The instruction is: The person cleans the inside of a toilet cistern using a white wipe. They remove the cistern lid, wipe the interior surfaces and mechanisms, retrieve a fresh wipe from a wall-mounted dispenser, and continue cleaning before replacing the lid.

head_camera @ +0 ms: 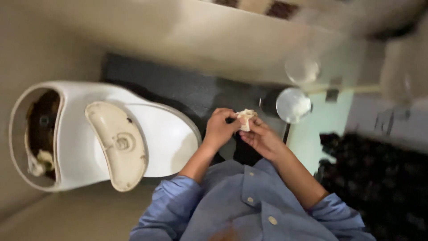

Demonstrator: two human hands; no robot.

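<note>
Both my hands meet in front of my chest over a dark floor. My left hand (219, 129) and my right hand (263, 139) pinch a small crumpled wad of pale paper or cloth (246, 118) between their fingertips. My sleeves are blue and rolled to the forearm. A white toilet (160, 134) stands to the left, its closed lid nearest my left hand. The toilet's open tank (42, 134) shows a dark, stained inside, and the tank lid (118, 145) lies across the bowl.
A round silver-topped dark container (292, 105) stands on the floor just right of my hands. A beige wall (214, 40) runs along the top. A dark patterned mat (379, 183) covers the floor at the right, beside pale green tiles (321, 129).
</note>
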